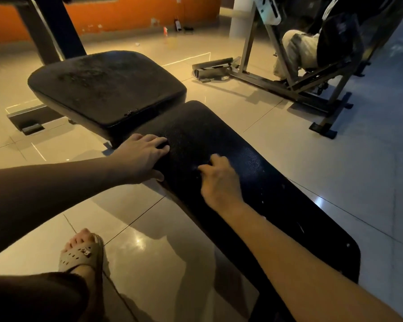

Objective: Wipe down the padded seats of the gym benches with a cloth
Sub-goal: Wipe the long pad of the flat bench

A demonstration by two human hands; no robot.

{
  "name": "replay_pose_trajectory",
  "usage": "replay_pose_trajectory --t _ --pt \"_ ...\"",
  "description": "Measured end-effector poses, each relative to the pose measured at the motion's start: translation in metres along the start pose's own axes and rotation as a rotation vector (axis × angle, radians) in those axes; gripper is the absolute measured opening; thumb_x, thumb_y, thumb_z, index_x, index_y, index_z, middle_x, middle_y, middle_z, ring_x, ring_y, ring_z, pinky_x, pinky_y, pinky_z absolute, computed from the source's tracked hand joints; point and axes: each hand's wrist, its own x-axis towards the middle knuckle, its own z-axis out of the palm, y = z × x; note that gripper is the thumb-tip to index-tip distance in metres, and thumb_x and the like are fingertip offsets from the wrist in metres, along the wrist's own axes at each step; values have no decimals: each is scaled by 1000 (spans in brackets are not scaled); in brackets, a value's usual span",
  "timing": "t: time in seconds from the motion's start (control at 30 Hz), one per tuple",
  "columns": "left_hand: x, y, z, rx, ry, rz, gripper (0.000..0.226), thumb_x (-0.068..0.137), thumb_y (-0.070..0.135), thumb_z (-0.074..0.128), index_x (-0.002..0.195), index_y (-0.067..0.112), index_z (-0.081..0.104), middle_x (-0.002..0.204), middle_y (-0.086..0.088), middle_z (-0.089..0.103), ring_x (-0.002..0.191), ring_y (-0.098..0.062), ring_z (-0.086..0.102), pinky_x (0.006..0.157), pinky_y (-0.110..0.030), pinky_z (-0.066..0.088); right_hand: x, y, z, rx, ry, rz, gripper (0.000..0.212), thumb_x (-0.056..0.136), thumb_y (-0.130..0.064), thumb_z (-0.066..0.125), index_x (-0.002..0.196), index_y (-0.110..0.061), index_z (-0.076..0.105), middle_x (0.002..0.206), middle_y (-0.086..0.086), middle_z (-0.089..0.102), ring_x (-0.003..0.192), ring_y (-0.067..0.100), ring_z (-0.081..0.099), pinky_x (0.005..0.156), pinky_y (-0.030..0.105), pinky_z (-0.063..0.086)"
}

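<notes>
Black bench pad [261, 189] bears flat left hand [142, 155]; right hand [219, 180] curled, contents unclear.

I can read no text, brand or number anywhere in this view. The white panel [268, 7] on the machine frame [249, 44] at upper right carries dark marks, and the sandal [82, 256] bears a small dark badge. Both are too blurred for me to make out.

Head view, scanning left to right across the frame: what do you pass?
Sandalled foot → left hand resting on the long bench pad → right hand on the same pad → grey machine frame.
</notes>
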Motion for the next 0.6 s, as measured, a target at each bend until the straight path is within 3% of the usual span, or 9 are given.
replay_pose_trajectory --t 0.13,0.2,0.3,0.37,0.43,0.6 --pt "-4 5 -10 13 -35 -17 82 95 58 57 161 24 22 169 -3 18 155 -25 16 123 -44 21 -31 -3 -17 13 -139 -360 24 90 -12 68 114 -13 72 108 9 60 91 24 56 73 37 57" --pt "-3 4 -9 -3 -27 -28 82 96 57 57 161 24 21 169 -2 17 155 -24 15 123 -44 20 -25 29 -24 -52 -144 -306 27 92 -12 67 119 -13 73 109 9 61 93 25 57 74 41 58" --pt "-1 3 2 -43 3 -35 81 97 55 57 161 25 19 170 -1 16 156 -22 12 124 -44 18 8 70 -23 -120 -92 41 28 101 -20 56 122 -17 73 113 6 58 103 28 55 79 44 56" --pt "0 2 12 -80 33 -37 80 97 54 56 162 25 18 170 -1 15 156 -23 11 125 -44 16 28 68 -18 -140 -97 167 28 102 -22 53 121 -16 74 116 7 58 107 29 56 81 41 55" --pt "2 -2 19 -98 67 -32 81 97 56 55 162 26 18 170 0 15 156 -23 10 125 -44 16 37 44 -11 -122 -66 147 28 102 -22 53 120 -15 74 118 9 57 110 29 55 82 41 54" --pt "-1 0 19 -78 80 -36 82 95 59 56 160 26 21 169 0 17 156 -23 13 124 -46 17 6 -37 3 9 -53 -152 22 100 -20 58 115 -14 73 107 8 60 94 23 56 74 38 57"
